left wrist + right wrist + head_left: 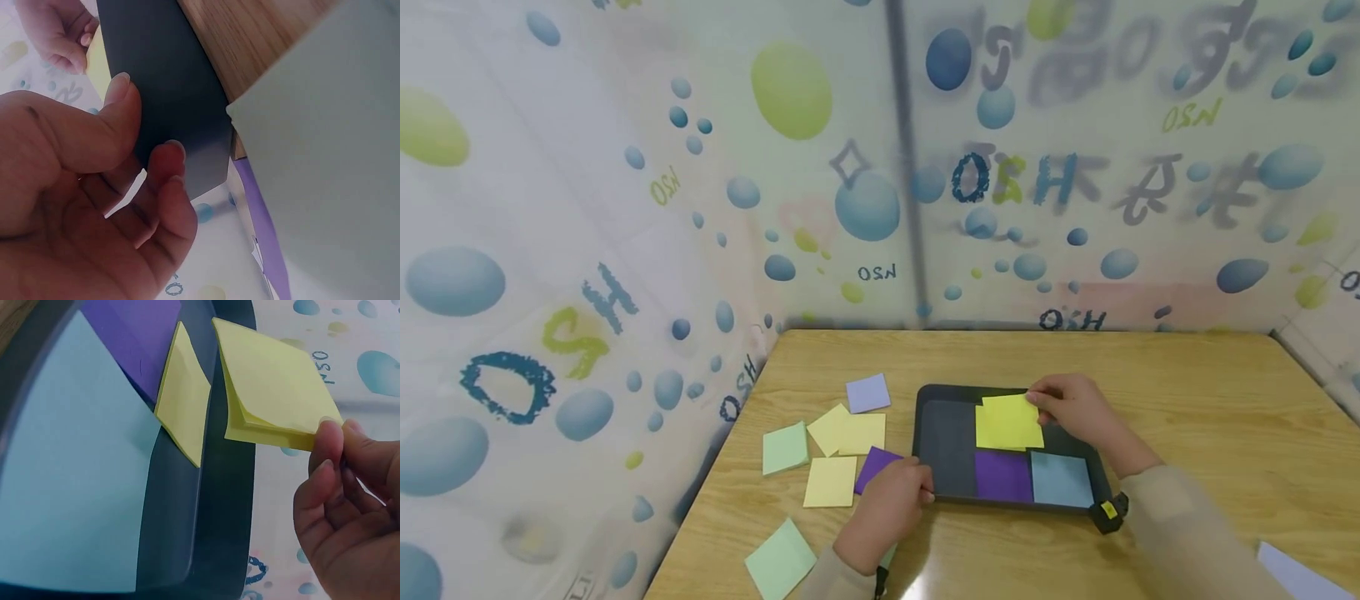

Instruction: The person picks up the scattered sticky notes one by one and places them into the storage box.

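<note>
My left hand [891, 500] grips the near left corner of a dark tray [947, 442], thumb and fingertips at its wall. Over the tray's far side, my right hand [1075, 408] pinches a corner of a few bright yellow sticky notes [272, 381], their sheets slightly fanned. Below them, another yellow sticky note [185, 397] lies in the tray. Along the tray's near side sit a purple sticky note [1003, 477] and a light blue sticky note [1062, 481]. The tray's left part shows its dark floor.
Left of the tray lie pale yellow notes [831, 482], green notes [785, 448], a lavender note [868, 393] and a purple note [876, 467] partly behind my left hand. More green notes [781, 560] lie nearer. A pale sheet [1296, 571] is at the front right. Printed curtains [820, 250] border the table.
</note>
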### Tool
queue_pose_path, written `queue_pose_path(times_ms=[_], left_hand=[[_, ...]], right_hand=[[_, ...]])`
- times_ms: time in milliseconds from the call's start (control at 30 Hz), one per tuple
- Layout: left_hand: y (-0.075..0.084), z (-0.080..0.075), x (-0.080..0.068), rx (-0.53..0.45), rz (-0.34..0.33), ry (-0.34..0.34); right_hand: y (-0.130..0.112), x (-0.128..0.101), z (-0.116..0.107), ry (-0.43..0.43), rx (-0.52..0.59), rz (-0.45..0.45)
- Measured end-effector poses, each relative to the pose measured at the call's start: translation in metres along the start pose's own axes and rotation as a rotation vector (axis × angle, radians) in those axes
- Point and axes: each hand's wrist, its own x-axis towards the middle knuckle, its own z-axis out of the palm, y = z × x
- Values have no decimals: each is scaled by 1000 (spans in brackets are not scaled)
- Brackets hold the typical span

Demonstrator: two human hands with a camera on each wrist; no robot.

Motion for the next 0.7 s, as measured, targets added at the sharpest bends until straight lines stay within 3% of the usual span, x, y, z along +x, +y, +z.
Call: queue_pose_path(times_ms=[333,700], left_hand=[[0,1,1,9,-4,0],[1,-1,-1,9,-14,-1]], right_hand=[[-1,22,6,-75,4,87],[11,38,12,-161,85,159]])
